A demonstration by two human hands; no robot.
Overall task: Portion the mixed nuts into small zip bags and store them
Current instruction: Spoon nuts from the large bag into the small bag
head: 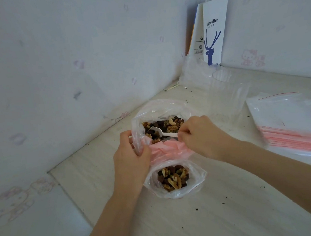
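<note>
With our left hand gripping the big bag open, our right hand, pinching the spoon, should lift level scoops into the small bag.

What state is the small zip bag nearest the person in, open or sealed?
Open. The small zip bag gapes wide at its mouth, and the nuts inside show directly through it.

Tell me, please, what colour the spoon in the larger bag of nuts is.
The spoon is plain white, clearest in the head view.

white spoon, pink-edged bags
</note>
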